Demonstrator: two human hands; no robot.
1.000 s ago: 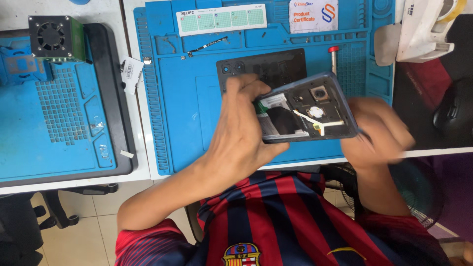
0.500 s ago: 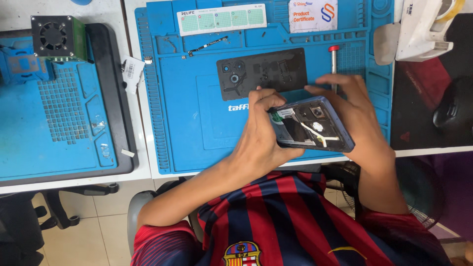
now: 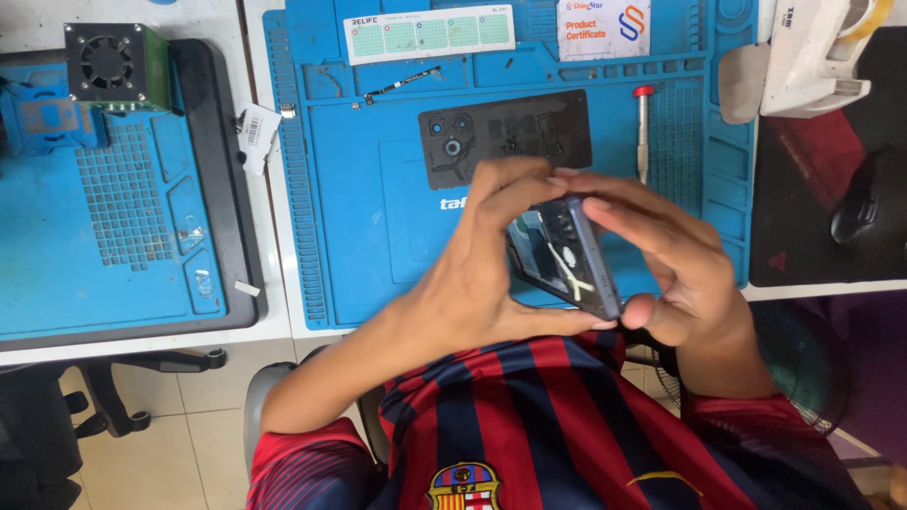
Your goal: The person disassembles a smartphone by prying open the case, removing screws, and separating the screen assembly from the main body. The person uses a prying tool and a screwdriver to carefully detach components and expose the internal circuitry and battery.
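Back cover lay flat on the blue mat, screwdriver just right of it, fan far left, mouse far right. Nothing blocked the phone except the fingers around it. Versus half a second earlier, the phone had turned from flat to near upright, edge toward the camera. Left hand pinched its left side, thumb under the bottom; right hand curled over the top and right edge. Phone was held above the mat's near edge.
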